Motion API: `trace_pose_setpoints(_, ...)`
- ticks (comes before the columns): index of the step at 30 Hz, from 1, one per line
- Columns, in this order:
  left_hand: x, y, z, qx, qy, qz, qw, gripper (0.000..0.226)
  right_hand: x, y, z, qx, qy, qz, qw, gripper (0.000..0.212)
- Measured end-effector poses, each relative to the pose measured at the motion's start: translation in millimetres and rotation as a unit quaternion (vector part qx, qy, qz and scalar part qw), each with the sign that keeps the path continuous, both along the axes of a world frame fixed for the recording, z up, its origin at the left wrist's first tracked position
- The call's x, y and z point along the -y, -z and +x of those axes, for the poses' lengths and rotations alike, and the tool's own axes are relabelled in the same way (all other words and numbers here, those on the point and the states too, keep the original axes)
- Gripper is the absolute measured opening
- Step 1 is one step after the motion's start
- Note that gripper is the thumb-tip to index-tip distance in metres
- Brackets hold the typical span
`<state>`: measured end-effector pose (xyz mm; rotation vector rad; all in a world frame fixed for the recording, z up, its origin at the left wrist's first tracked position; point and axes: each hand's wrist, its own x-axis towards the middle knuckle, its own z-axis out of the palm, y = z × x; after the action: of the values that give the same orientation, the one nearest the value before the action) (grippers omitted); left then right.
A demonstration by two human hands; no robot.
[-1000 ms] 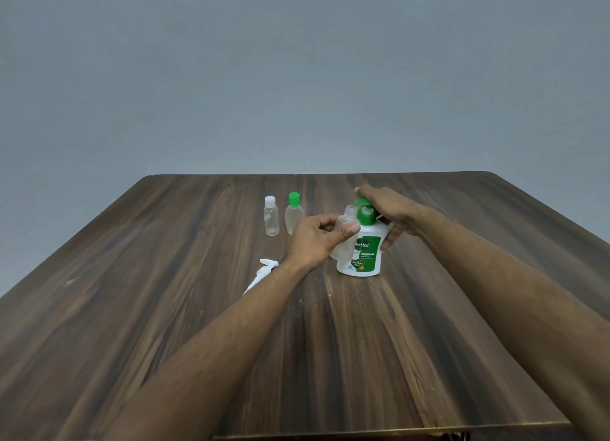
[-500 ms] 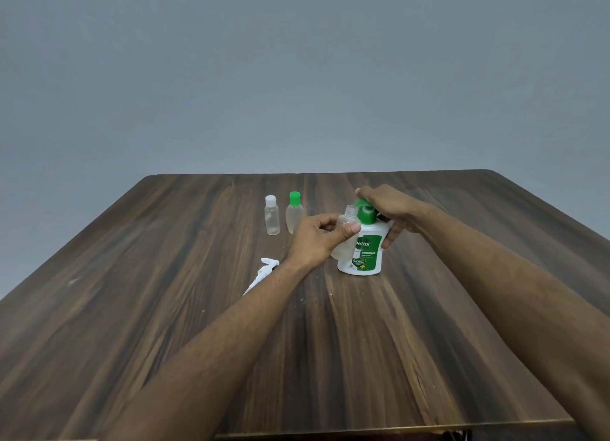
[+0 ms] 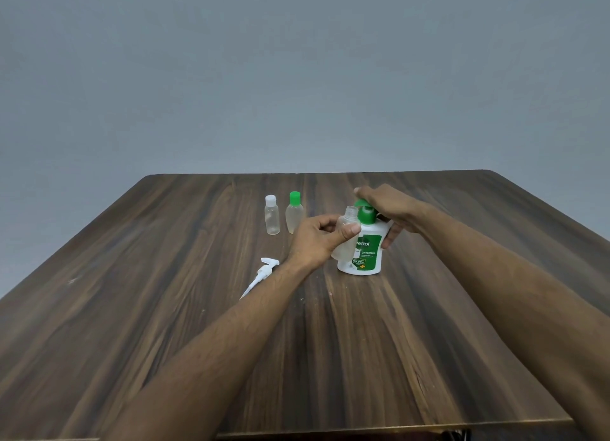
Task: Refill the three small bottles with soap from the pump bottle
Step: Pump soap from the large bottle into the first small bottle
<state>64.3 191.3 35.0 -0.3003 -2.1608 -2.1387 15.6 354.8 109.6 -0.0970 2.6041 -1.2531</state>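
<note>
At frame centre, the left hand (image 3: pixel 317 239) grips an uncapped clear small bottle (image 3: pixel 345 239) beside the green-and-white pump bottle (image 3: pixel 364 252), whose green pump head the right hand (image 3: pixel 386 209) covers and grasps. Filling appears under way; two capped translucent bottles (image 3: pixel 272 219) stand left of centre on the dark wood-grain worktop (image 3: pixel 165 308), contents unclear. A white plastic spray nozzle (image 3: pixel 264 272) lies loose nearby.

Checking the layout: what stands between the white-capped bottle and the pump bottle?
In the head view, the green-capped bottle and the left hand gripping the open bottle stand between the white-capped bottle and pump bottle.
</note>
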Motion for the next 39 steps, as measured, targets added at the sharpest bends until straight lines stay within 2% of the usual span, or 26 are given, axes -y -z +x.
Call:
trace_pose_setpoints(4, 0.3, 1.3, 0.4, -0.003, -0.004, -0.004, 1.0, 0.027, -2.1, 0.6, 3.3, 0.006, 0.002, -0.015, 1.0, 0.052)
trace_pose_setpoints(9, 0.6, 1.8, 2.4, -0.006, 0.002, 0.002, 1.0, 0.02, -4.0, 0.3, 3.5, 0.016, 0.005, -0.018, 1.0, 0.066)
trace_pose_setpoints(15, 0.2, -0.9, 2.5, -0.006, -0.002, 0.003, 1.0, 0.022, -2.8, 0.9, 0.5, 0.003, 0.002, -0.006, 1.0, 0.054)
trace_pose_setpoints(20, 0.0, -0.4, 1.6, -0.008, -0.001, 0.007, 1.0, 0.034, -2.1, 0.5, 1.3, 0.002, 0.003, -0.008, 1.0, 0.053)
trace_pose_setpoints(26, 0.3, 0.8, 1.4, -0.014, -0.002, 0.005, 1.0, 0.035, -1.8, -2.0, 4.1, 0.01, 0.002, -0.01, 1.0, 0.058)
trace_pose_setpoints(36, 0.3, 0.3, 1.1, -0.012, -0.004, 0.003, 1.0, 0.021, 0.0, -2.0, 5.6, 0.004, 0.002, -0.004, 1.0, 0.049)
trace_pose_setpoints(39, -0.5, -0.9, 2.4, -0.009, -0.003, 0.008, 1.0, 0.023, 0.5, -2.1, 7.1, 0.007, 0.003, -0.009, 1.0, 0.051)
